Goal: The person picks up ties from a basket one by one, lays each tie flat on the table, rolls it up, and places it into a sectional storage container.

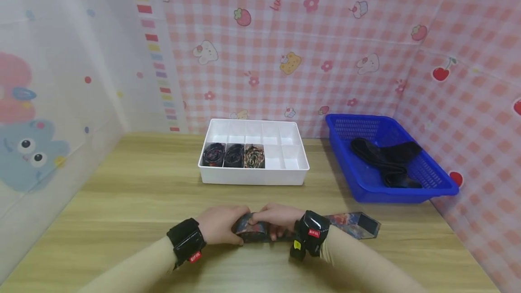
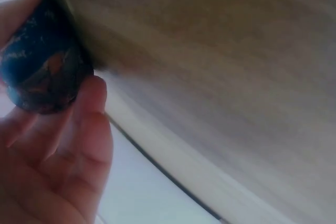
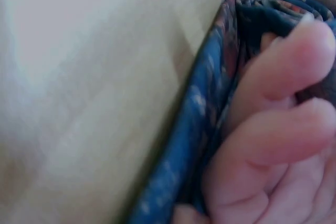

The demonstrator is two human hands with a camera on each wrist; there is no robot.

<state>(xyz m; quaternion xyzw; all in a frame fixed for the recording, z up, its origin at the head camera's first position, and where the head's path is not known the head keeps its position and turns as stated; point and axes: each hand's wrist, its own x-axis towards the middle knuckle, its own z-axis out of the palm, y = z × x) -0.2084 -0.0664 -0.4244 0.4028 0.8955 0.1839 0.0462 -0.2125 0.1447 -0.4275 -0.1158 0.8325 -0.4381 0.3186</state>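
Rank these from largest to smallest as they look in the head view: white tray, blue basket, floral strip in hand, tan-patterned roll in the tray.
1. Blue basket
2. White tray
3. Floral strip, partly hidden by the right hand
4. Tan-patterned roll

The left hand [image 2: 65,158] holds a blue patterned roll of cloth [image 2: 44,72]. A blurred wooden table [image 2: 220,72] stretches beside it.

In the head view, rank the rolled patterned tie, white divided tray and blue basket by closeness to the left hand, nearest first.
From the left hand:
1. Rolled patterned tie: in its grip, on its right.
2. White divided tray: just ahead, beyond the hands.
3. Blue basket: farthest, over on the right.
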